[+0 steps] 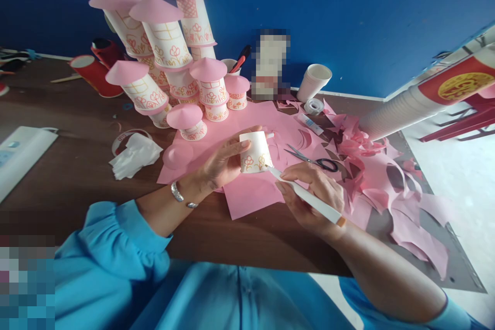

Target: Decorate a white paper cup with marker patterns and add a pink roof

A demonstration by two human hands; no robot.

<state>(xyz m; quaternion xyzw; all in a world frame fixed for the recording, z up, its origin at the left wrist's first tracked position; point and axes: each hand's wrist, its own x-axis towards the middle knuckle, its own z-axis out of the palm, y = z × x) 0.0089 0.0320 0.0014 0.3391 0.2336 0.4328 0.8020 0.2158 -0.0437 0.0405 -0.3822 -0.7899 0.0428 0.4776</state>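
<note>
In my left hand (222, 162) is a small white paper cup (253, 150), with flowers drawn in red and orange along its lower side. My right hand (311, 193) grips a white marker (317, 205) with an orange end, and its tip meets the cup's lower right side. Pink paper (251, 198) lies beneath the cup. Behind my left hand stand several decorated cup towers with pink cone roofs, among them a short one (193, 129). A pair of scissors (311, 159) with dark handles rests beyond my right hand.
Pink paper scraps (386, 180) cover the right side. A long stack of white cups (402, 113) leans there. Further back are a tape roll (314, 106) and upright white cups (314, 82). Crumpled tissue (136, 155) and a white power strip (25, 157) lie left; a blue wall (348, 20) stands behind.
</note>
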